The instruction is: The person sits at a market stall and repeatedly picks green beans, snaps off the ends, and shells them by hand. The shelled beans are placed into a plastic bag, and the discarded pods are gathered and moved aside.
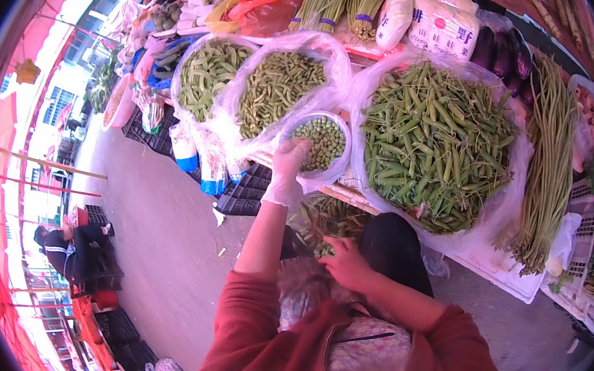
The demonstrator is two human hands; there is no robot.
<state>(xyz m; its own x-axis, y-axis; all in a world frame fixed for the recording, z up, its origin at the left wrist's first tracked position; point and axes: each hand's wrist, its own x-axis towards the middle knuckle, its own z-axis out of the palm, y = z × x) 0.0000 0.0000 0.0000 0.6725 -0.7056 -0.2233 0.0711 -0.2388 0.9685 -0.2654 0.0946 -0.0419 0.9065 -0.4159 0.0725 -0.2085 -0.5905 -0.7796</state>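
Note:
My left hand [289, 165], in a thin whitish glove, is at the near left rim of a round bowl [347, 149] of shelled green peas [324, 139]. Its fingers are curled over the peas; whatever they hold is hidden. Lower down, my right hand [344, 263] is bare and bent at the near edge of a heap of green and brownish pods [333, 221], close to my knees. The fingers of that hand are drawn together, and I cannot make out what is between them.
Beyond the bowl stand plastic-lined heaps of pea pods [437, 138], smaller pods [281, 91] and flat pods [211, 73]. Long beans [550, 167] and eggplants [499, 55] lie rightward. Black crates [245, 191] stand below the stall. A person [76, 250] sits far left.

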